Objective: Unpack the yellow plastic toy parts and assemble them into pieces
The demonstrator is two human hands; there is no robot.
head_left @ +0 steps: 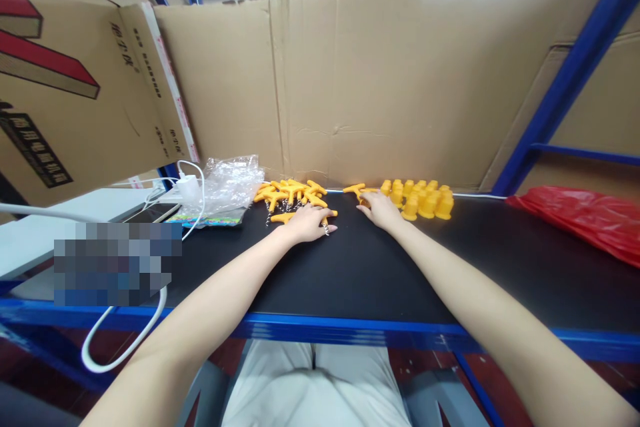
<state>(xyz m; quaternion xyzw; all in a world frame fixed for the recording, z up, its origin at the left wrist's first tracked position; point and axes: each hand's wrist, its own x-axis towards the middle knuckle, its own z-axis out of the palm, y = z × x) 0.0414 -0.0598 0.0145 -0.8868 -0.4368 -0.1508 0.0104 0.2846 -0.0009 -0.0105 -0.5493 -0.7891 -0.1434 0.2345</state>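
Note:
My left hand [309, 223] is closed over a corkscrew with a yellow T-shaped handle; its metal spiral [327, 227] pokes out between thumb and fingers. Just behind that hand lies a pile of similar yellow-handled corkscrews [290, 191], spirals pointing in various directions. Farther right, my right hand [384, 211] has its fingers curled at another yellow-handled corkscrew [354, 188], whose spiral is hidden. Beside the right hand, several yellow cup-shaped plastic pieces [429, 201] stand grouped in rows. Part of that group is behind the hand.
Clear plastic bags [227, 183], a white charger with cables [188, 188] and a pale flat device [95, 207] lie at left. A red plastic bag [580, 217] rests at right. Cardboard [400, 80] walls the back; a blue rail [340, 328] edges the black tabletop [345, 273].

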